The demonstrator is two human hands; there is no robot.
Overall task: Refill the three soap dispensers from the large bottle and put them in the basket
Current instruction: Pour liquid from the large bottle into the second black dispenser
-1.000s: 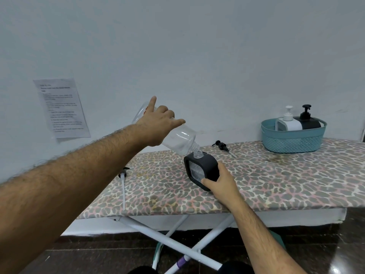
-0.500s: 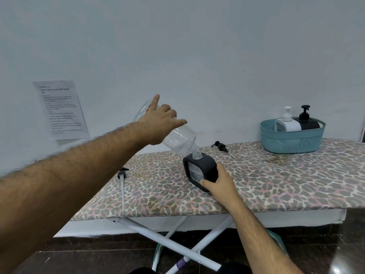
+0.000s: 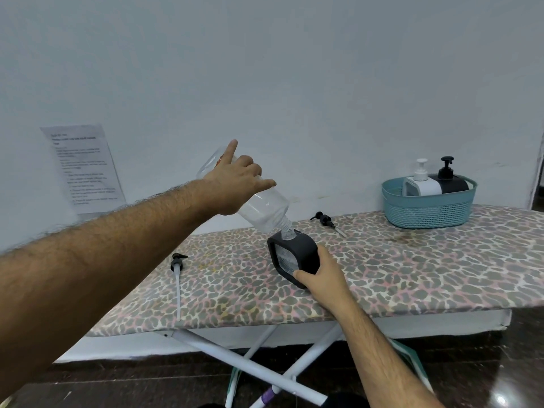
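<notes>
The left hand (image 3: pixel 235 187) grips the large clear bottle (image 3: pixel 259 207) around its body, with the index finger extended along the upper side and the remaining fingers curled round it. The bottle is inverted at a steep tilt, base up and to the left, and its threaded neck sits in the open top of the black soap dispenser (image 3: pixel 295 256). The right hand (image 3: pixel 322 278) holds this dispenser from the right and lower side, thumb across the front lower corner, fingers wrapped behind it. The dispenser leans slightly to the left on the leopard-print ironing board (image 3: pixel 412 278), near the board's middle. Its pump is off: a black pump head (image 3: pixel 323 219) lies on the board just behind it, and a second pump with a long white tube (image 3: pixel 177 278) lies to the left, well apart. The teal basket (image 3: pixel 428 212) stands at the far right of the board against the wall. It contains a white dispenser (image 3: pixel 421 184) and a black dispenser (image 3: pixel 449 179), both upright, side by side, with pumps fitted. A printed sheet (image 3: pixel 84 169) is fixed to the wall at left.
</notes>
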